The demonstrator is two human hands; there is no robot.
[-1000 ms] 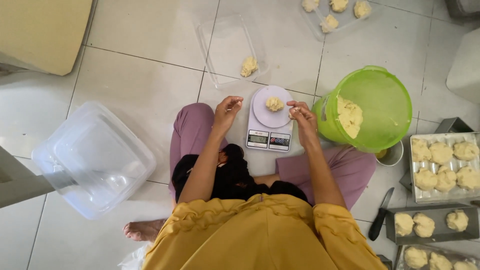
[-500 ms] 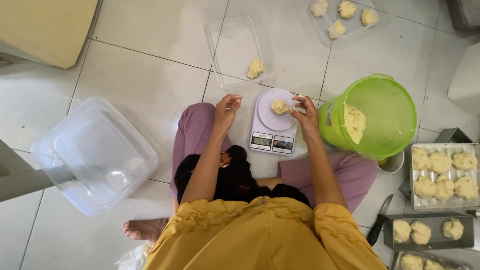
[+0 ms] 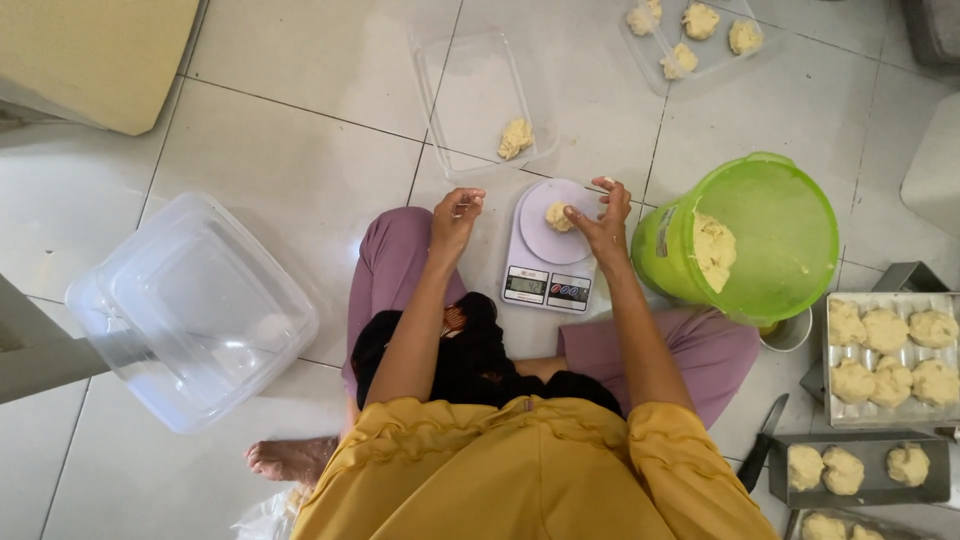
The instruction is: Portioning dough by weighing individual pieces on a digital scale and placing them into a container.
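Dough lump under right hand

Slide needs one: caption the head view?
Right hand pinches pale dough lump on white digital scale; left hand raised beside.

Bright even light, soft shadows, sharp
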